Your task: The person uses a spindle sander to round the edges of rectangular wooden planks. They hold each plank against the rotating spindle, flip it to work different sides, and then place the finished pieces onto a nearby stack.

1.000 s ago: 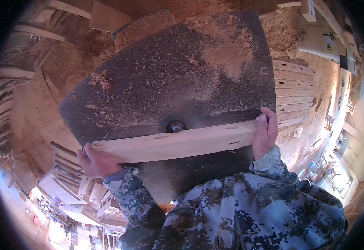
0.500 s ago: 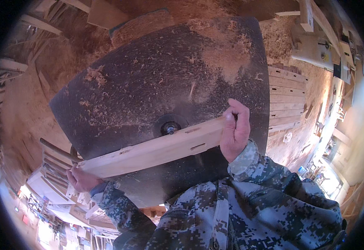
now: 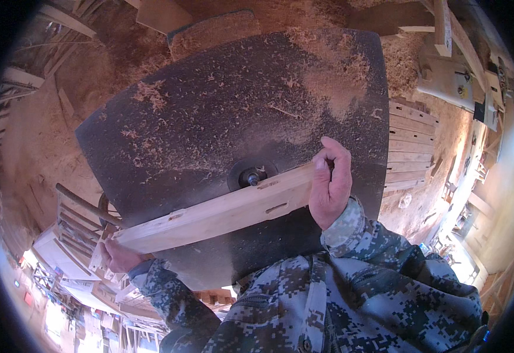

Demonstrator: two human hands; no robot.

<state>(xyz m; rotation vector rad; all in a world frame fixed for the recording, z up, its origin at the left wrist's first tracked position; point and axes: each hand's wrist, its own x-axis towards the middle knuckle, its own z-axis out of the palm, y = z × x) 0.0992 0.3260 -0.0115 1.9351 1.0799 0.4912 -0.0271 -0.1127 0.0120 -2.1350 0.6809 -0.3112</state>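
Observation:
A pale wooden leg blank (image 3: 221,213) with several mortise slots lies slantwise across a dark machine table (image 3: 198,112). Its right end is the farther one. My left hand (image 3: 121,256) is closed round its left end, just past the table's edge. At the other end my right hand (image 3: 331,185) grips the wood, thumb and fingers bent about it. A metal spindle (image 3: 253,178) rises from a round opening in the table, right at the wood's far edge. The fingertips under the wood are hidden.
Shavings and sawdust (image 3: 333,76) cover much of the table's far part. Slotted wooden boards (image 3: 410,144) lie in a row beyond its right edge. Left of the table stands a slatted wooden frame (image 3: 80,215). Loose planks (image 3: 445,29) are at the far right.
The table, spindle and surroundings have shifted slightly right in view. Both hands keep their hold on the wooden piece, and its place against the spindle has slid a little leftward.

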